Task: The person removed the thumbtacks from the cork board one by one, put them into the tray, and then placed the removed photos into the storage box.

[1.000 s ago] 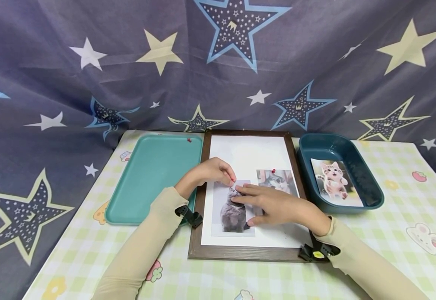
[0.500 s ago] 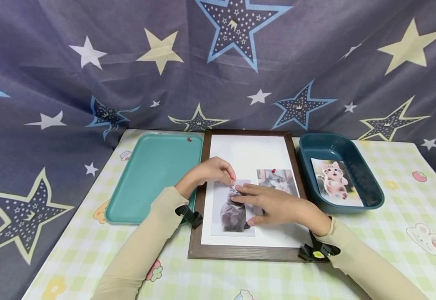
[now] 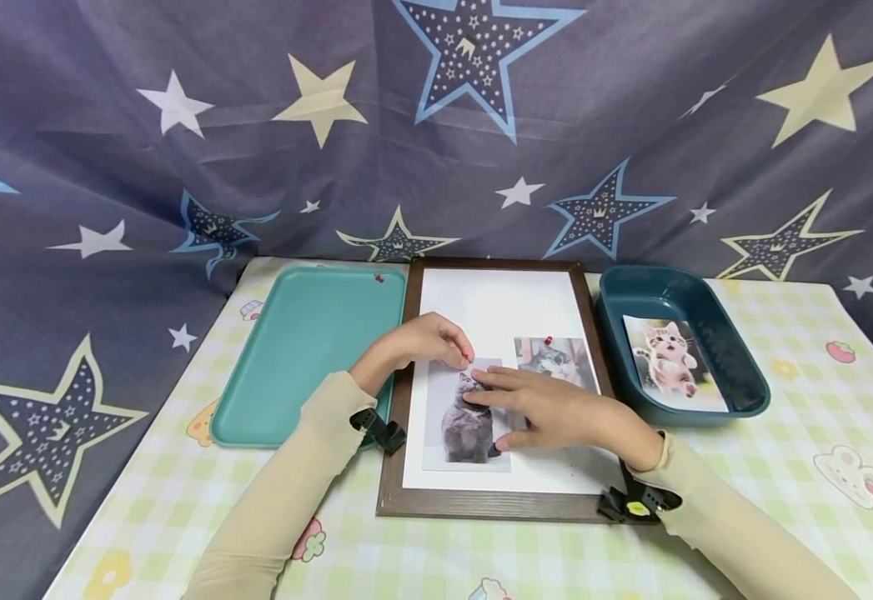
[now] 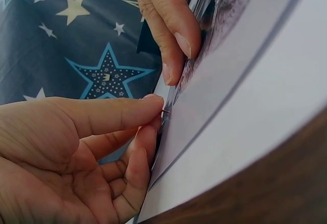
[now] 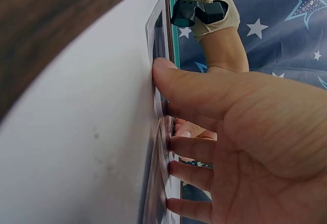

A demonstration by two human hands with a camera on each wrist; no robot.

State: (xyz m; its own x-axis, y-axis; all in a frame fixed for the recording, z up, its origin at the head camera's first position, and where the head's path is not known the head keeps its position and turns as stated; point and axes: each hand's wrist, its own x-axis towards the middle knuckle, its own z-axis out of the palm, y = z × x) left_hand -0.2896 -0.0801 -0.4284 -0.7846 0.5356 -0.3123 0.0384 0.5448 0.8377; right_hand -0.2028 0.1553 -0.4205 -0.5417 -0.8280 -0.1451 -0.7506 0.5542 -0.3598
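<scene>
In the head view my left hand (image 3: pixel 428 340) pinches a red push pin (image 3: pixel 468 358) at the top edge of a grey cat photo (image 3: pixel 469 429). The left wrist view shows the pin's thin metal shank (image 4: pixel 166 112) between thumb and finger, its point right at the photo. My right hand (image 3: pixel 556 408) rests over the photo's right side, its fingers spread and fairly straight, fingertips touching the print. Both photos lie on a white board (image 3: pixel 499 304) with a brown frame. A second cat photo (image 3: pixel 556 360), topped by a red push pin (image 3: pixel 549 340), is partly hidden by my right hand.
Left of the board lies a teal tray (image 3: pixel 301 367) with red push pins (image 3: pixel 379 278) near its far right corner. To the right stands a dark teal bin (image 3: pixel 740 392) holding a kitten photo (image 3: pixel 672 367). A starry curtain (image 3: pixel 436 183) hangs behind the checked tablecloth (image 3: pixel 789 500).
</scene>
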